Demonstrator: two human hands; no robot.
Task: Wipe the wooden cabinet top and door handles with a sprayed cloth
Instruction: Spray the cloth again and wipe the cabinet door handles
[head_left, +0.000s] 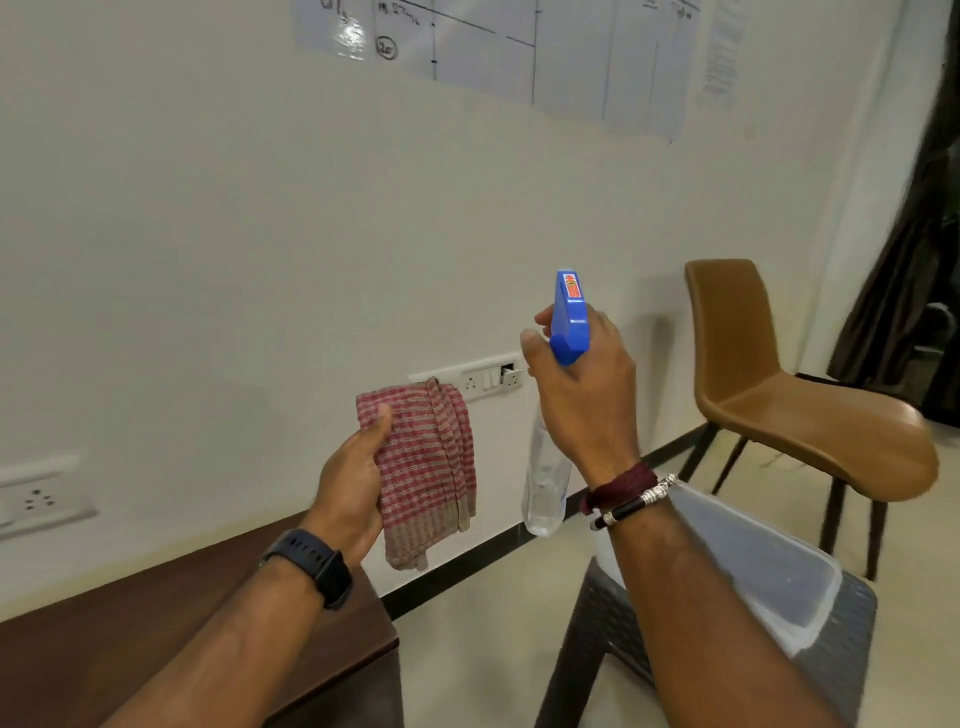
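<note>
My left hand (349, 488) grips a red and beige checked cloth (428, 462), held up in the air with its folds hanging down. To its right my right hand (582, 395) holds a clear spray bottle (545, 478) by the neck. The blue trigger head (569, 318) sticks up above my fingers, with two fingers curled round its front. The nozzle points away from me toward the wall, beside the cloth. The dark wooden cabinet top (130, 613) lies at the lower left under my left forearm. Its door handles are out of sight.
A clear plastic box (758, 561) rests on a dark woven stool (597, 629) under my right arm. A brown chair (789, 395) stands at the right. The white wall carries a switch plate (483, 379), a socket (36, 499) and a drawn-on sheet (519, 47).
</note>
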